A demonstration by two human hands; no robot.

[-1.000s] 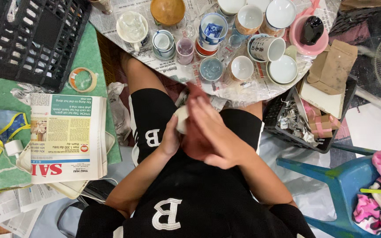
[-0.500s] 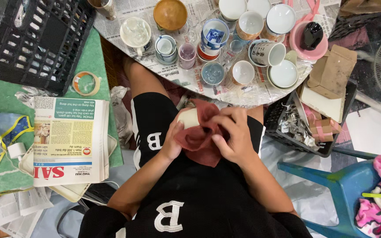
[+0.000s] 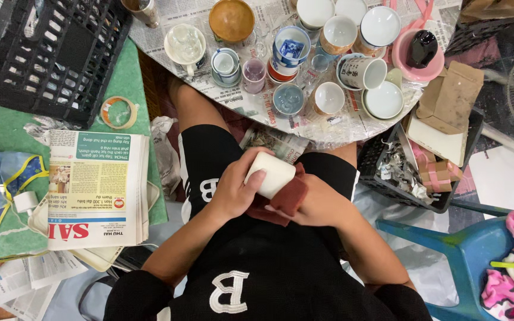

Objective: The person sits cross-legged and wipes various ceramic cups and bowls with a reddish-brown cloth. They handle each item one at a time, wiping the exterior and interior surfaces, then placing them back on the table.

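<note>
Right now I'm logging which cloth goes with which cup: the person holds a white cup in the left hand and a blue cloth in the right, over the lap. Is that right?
Not quite: the cloth is dark red, not blue. The head view shows it bunched in the right hand under the white cup, which the left hand holds over the lap.

One white cup [image 3: 275, 173]; one red cloth [image 3: 287, 199]; two black crates [image 3: 43, 53].

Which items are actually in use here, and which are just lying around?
In use:
left hand gripping white cup
right hand holding dark red cloth against it

Lying about:
cups and bowls on round table
folded newspaper
tape roll
black crate
</note>
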